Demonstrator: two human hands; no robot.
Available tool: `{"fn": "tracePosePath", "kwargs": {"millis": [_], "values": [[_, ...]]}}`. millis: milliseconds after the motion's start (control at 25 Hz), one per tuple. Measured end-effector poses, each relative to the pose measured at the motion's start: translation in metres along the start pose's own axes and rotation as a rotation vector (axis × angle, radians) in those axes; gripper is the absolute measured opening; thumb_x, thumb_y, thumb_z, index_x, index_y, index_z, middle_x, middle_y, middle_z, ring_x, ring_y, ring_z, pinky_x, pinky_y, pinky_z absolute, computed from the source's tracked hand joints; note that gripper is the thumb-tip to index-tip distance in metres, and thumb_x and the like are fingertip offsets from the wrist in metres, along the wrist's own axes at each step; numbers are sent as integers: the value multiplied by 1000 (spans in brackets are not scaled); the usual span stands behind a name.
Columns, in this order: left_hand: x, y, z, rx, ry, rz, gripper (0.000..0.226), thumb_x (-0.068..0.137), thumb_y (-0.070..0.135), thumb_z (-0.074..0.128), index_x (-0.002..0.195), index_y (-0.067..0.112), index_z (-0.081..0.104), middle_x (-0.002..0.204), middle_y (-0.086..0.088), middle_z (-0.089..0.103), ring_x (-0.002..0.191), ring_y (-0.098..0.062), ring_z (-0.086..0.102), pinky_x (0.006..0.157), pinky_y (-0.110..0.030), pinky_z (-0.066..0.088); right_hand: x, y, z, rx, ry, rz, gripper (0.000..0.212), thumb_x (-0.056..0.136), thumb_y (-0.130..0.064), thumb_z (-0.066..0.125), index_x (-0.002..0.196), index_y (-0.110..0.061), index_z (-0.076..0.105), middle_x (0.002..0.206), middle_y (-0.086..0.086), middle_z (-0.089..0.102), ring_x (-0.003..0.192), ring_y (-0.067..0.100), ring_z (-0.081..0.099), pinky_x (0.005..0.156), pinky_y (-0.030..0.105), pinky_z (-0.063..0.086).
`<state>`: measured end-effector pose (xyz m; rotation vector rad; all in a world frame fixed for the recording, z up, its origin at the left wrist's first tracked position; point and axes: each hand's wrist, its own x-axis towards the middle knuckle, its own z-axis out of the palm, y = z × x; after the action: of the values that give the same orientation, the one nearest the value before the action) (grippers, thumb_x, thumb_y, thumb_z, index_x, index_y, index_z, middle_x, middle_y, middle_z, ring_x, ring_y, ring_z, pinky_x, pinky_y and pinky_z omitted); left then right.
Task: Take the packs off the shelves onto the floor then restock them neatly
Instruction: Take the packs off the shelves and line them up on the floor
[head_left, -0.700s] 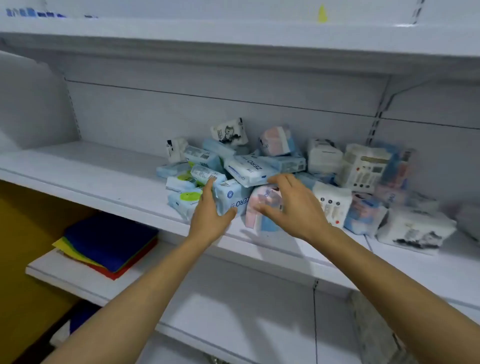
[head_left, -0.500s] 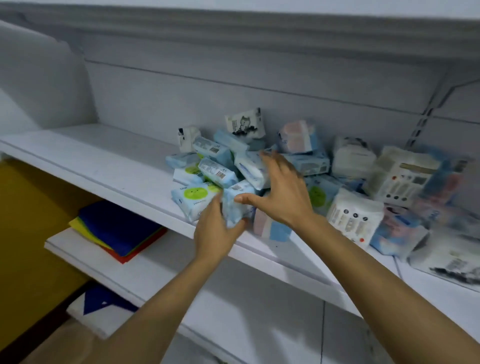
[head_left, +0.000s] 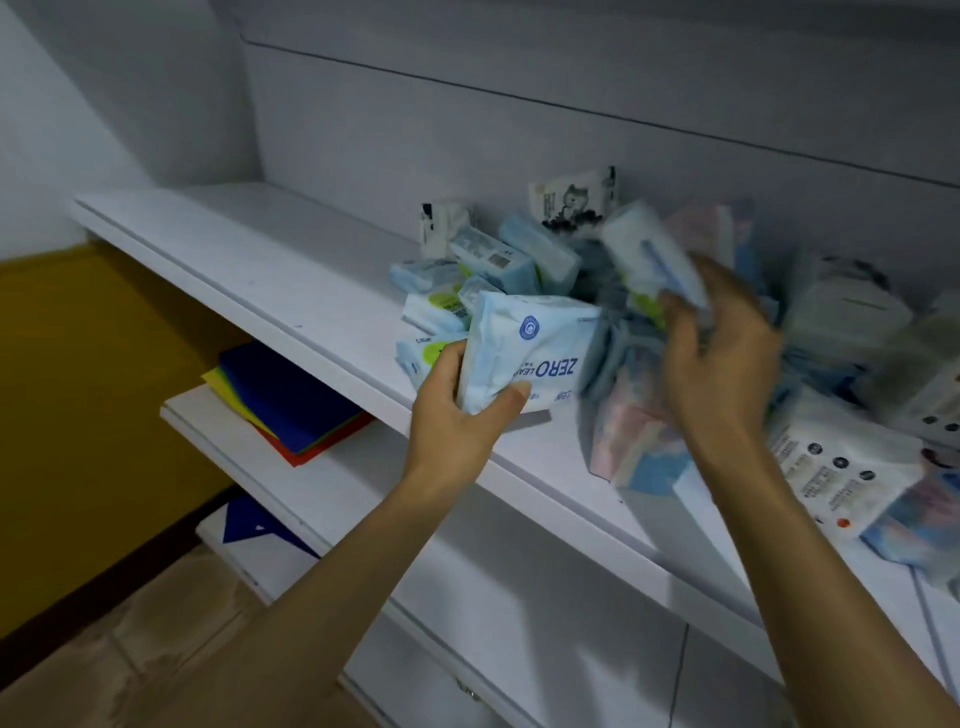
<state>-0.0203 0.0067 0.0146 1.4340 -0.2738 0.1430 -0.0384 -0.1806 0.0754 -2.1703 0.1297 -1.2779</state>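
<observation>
The pile of packs lay in a loose heap on the white shelf, bunched toward its right part and reaching the back panel. At the heap's near edge the left hand gripped a pale blue ZERO pack, thumb across its lower front and fingers wrapped behind its left side. The pack was lifted and tilted just above the shelf's front lip. Beside it, the right hand was smeared by motion. Its fingers were curled round the lower end of a white-and-blue pack, which it held raised over the middle of the heap.

Below that wrist a pink and blue pack lay at the shelf's front edge. To its right lay a white pack with black dots. At the back, a cartoon-printed pack leaned against the panel.

On the lower shelf lay a stack of coloured sheets, dark blue on top with yellow and red edges showing. A brown floor and a yellow wall filled the left side.
</observation>
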Motion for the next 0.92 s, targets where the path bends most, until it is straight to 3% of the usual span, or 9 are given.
{"fn": "tracePosePath", "kwargs": {"millis": [120,240,320,400,520,560,680,760,920], "values": [[-9,23,-34,-332,15,-22,53,75,11,79,121,15,54,108,1,71,100,-15,68,79,-28,56,-7,-55,-3,316,35,10,26,94,-15,55,120,-17,59,103,-12,63,91,-6,59,76,14,47],[-9,35,-90,-605,42,-74,65,74,22,77,132,11,50,123,-8,66,114,-27,63,92,-47,52,-44,-116,14,516,-155,30,18,93,-18,58,110,-20,62,93,-13,66,84,-2,61,71,16,49],[-10,43,-135,-693,34,-98,63,83,36,71,137,13,49,132,-11,60,122,-31,56,99,-50,47,-77,-151,39,664,-273,133,13,89,-26,59,99,-28,66,88,-10,70,81,3,64,71,21,51],[-18,52,-189,-642,66,-142,54,90,45,56,135,16,54,126,-7,64,115,-26,61,92,-42,53,-115,-193,76,789,-411,254,14,84,-30,60,96,-27,67,90,-9,71,83,5,65,72,22,52],[-32,54,-274,-435,214,-223,42,98,34,39,127,9,57,107,-3,69,78,-7,71,60,-21,56,-165,-258,128,860,-683,291,29,87,-23,60,116,-23,58,105,-13,69,94,0,65,70,13,50],[-39,50,-308,-373,255,-229,42,101,34,37,128,8,56,107,-1,68,75,-6,72,60,-22,56,-181,-282,145,879,-778,320,33,87,-27,61,119,-23,55,107,-14,68,95,-1,65,69,13,51],[-63,42,-383,-155,335,-205,45,93,51,43,125,22,58,104,0,73,91,-18,72,75,-37,60,-218,-331,188,882,-974,387,51,71,-41,73,115,-29,50,106,-14,65,91,-3,65,65,14,52],[-79,28,-423,-121,357,-214,51,86,53,47,127,24,54,109,0,71,97,-20,70,79,-41,59,-246,-350,218,789,-1037,404,62,67,-29,86,114,-31,47,102,-16,62,89,-5,64,62,15,53],[-92,-13,-476,-24,538,-314,59,81,50,65,133,28,46,116,16,61,106,-7,62,79,-27,57,-295,-353,278,490,-991,294,66,68,-31,83,115,-38,38,100,-22,56,88,-3,60,60,16,51]]}}
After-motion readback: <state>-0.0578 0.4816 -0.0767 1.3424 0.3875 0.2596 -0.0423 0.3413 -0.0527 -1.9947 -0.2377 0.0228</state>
